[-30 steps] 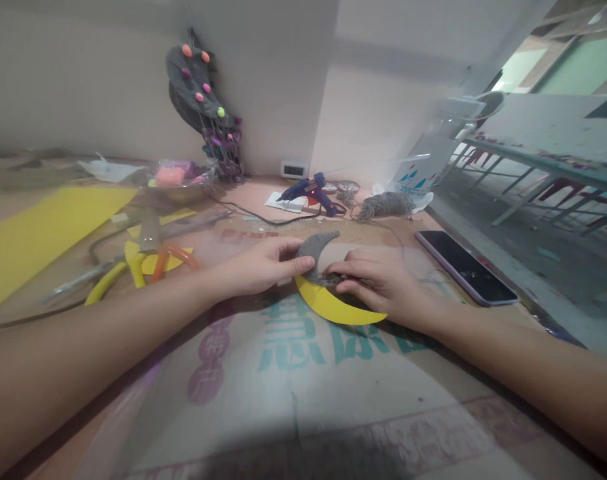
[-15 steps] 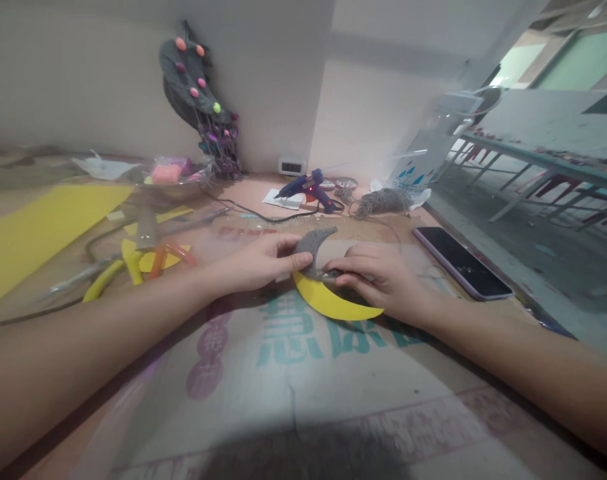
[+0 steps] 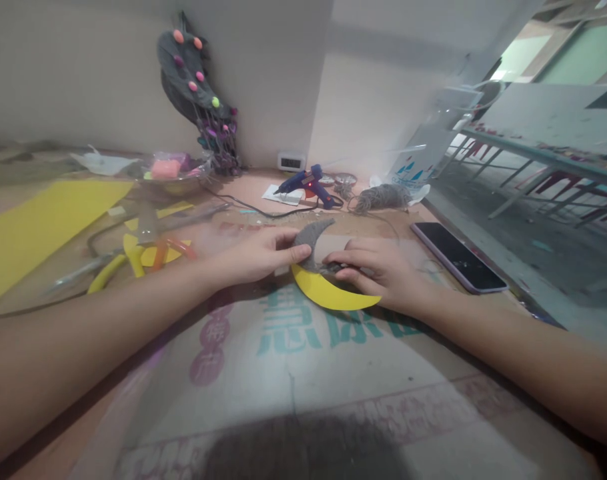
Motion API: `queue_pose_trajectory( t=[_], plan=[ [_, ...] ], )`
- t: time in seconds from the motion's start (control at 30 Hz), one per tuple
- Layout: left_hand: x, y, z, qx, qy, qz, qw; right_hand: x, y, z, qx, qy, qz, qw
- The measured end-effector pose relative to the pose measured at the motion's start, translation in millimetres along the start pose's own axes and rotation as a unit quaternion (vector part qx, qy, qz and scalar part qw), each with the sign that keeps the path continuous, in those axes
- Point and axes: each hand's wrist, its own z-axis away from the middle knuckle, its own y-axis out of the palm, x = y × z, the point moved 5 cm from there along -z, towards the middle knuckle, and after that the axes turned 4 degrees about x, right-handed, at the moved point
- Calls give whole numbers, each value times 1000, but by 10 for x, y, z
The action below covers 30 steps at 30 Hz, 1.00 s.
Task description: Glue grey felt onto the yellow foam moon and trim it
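Observation:
A yellow crescent (image 3: 328,293) lies low over the cardboard, its upper half covered in grey yarn (image 3: 311,241). My left hand (image 3: 261,257) pinches the yarn-covered part between thumb and fingers. On the other side, the fingers of my right hand (image 3: 383,270) are closed at the crescent's inner edge, where the grey covering meets bare yellow. They press grey yarn there, and the exact grip is partly hidden. The lower yellow tip passes beside the right palm. Behind the hands lies a bundle of grey yarn (image 3: 386,197), with a loose strand coming off it.
Printed cardboard (image 3: 333,387) covers the table. A blue glue gun (image 3: 303,181) with a lit red light stands at the back. At right lies a phone (image 3: 458,257). Yellow-handled (image 3: 133,257) and orange-handled tools lie left, near a yellow sheet (image 3: 58,213). A decorated grey crescent (image 3: 183,77) hangs behind.
The view has tilted slightly, so most things sit a little higher. Both hands keep nearly the same hold on the crescent, with only slight finger movement on the right.

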Motion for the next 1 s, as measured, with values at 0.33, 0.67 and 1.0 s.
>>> queue_pose_trajectory(
  t=[0.33,0.67,1.0],
  plan=[
    [5,-4,2,10,-9,-20,1000,-2,22,0,-11,-17,5,1000],
    [-1,-13,-1,-6,-11,-15,1000,-79,-66,14,-54,21,-9,998],
    [-4,-9,-7,3,-4,-1,1000,-71,-15,10,-37,5,-35,999]
  ],
)
